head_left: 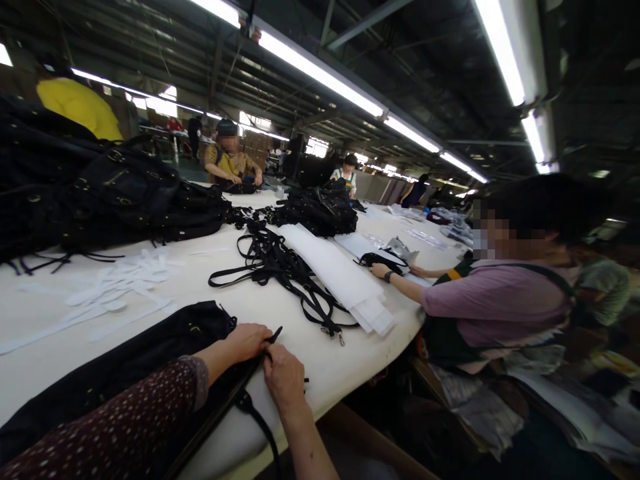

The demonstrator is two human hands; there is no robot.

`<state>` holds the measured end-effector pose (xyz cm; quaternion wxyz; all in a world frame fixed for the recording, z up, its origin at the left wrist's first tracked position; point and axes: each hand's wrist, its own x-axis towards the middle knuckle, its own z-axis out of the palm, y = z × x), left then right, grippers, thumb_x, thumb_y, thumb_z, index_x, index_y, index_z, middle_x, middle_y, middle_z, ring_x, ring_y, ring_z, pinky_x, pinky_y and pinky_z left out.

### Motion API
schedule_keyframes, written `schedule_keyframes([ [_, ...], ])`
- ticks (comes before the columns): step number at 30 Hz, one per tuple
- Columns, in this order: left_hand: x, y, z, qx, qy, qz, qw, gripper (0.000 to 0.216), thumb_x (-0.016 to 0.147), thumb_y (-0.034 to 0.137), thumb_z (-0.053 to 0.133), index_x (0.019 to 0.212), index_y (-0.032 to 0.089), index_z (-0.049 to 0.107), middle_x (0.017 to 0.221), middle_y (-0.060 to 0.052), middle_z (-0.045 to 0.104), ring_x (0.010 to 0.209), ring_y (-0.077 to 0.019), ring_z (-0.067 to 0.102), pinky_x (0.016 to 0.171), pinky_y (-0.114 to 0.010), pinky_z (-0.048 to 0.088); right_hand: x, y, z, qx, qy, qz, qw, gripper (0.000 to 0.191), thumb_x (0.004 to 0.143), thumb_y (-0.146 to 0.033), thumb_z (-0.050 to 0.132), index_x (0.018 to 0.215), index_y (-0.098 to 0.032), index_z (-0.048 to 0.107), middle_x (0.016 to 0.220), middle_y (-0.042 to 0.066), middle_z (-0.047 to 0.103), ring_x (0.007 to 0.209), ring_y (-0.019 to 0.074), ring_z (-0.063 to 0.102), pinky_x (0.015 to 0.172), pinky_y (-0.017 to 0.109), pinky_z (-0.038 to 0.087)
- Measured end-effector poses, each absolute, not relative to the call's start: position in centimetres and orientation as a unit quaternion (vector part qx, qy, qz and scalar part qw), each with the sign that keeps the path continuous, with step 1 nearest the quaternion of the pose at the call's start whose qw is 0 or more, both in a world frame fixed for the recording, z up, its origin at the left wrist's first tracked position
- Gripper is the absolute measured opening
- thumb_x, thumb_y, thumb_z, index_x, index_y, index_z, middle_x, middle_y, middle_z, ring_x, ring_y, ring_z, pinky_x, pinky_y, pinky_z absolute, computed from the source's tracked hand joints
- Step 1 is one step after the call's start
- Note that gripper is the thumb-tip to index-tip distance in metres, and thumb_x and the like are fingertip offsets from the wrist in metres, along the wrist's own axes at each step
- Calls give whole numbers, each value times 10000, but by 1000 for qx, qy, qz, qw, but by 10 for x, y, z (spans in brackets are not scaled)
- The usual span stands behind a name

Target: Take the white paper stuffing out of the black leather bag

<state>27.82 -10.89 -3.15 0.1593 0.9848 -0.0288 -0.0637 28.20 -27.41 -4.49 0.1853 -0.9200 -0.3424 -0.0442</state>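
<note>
While our left hand (249,341) and right hand (283,377) pinch the black strap (250,403) at the tabletop (320,360) edge, we judge it could slip off.

no text, label, brand or number can be read anywhere here.

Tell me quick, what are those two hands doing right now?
Left hand and right hand both pinch a black strap beside black fabric. Loose straps lie apart.

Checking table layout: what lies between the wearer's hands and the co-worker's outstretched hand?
In the head view, loose black straps and a stack of white sheets lie on the table between them.
</note>
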Motion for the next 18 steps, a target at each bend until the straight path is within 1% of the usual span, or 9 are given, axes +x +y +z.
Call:
schedule_keyframes([
  [3, 281, -102, -39, 981, -26, -66, 182, 277, 898, 413, 425, 931, 235, 635, 1001, -83, 727, 974, -290, 677, 826, -383, 509, 286, -270, -48, -922, -350, -55, 158, 133, 896, -251, 506, 932, -268, 634, 904, -8, 698, 836, 161, 637, 653, 267, 382],
  [7, 285, -92, -40, 972, -44, -83, 215, 279, 876, 481, 468, 920, 259, 631, 978, -40, 735, 946, -256, 679, 796, -331, 492, 293, -268, -50, -919, -365, -51, 144, 98, 879, -261, 552, 933, -269, 634, 900, -3, 690, 836, 167, 628, 637, 273, 366],
  [10, 287, -90, -39, 968, -46, -91, 230, 239, 860, 458, 488, 891, 270, 633, 962, -18, 734, 931, -244, 676, 772, -316, 480, 293, -266, -46, -914, -377, -53, 140, 92, 876, -241, 536, 886, -249, 628, 873, 2, 690, 820, 167, 631, 626, 282, 341],
  [12, 288, -90, -38, 967, -39, -93, 235, 206, 847, 419, 494, 854, 267, 633, 938, -13, 730, 911, -242, 674, 756, -313, 474, 285, -263, -42, -913, -379, -38, 148, 103, 866, -219, 523, 814, -233, 611, 822, -4, 689, 781, 156, 632, 612, 284, 318],
  [14, 289, -90, -37, 966, -31, -95, 239, 191, 834, 401, 503, 834, 262, 634, 930, -16, 726, 900, -246, 672, 742, -313, 472, 269, -261, -37, -901, -398, 1, 175, 90, 839, -211, 543, 762, -227, 587, 777, -25, 685, 738, 137, 628, 596, 277, 302],
  [16, 289, -89, -36, 964, -25, -99, 244, 195, 828, 406, 510, 833, 261, 640, 937, -21, 725, 905, -254, 670, 738, -316, 475, 247, -261, -34, -875, -438, 40, 202, 58, 814, -229, 575, 756, -233, 574, 767, -44, 683, 715, 125, 621, 586, 272, 295],
  [18, 289, -87, -36, 963, -20, -102, 250, 206, 830, 416, 512, 840, 260, 646, 938, -29, 726, 916, -261, 669, 749, -323, 480, 222, -262, -34, -853, -478, 50, 203, 40, 802, -255, 590, 770, -239, 569, 778, -40, 682, 709, 136, 610, 586, 282, 289],
])
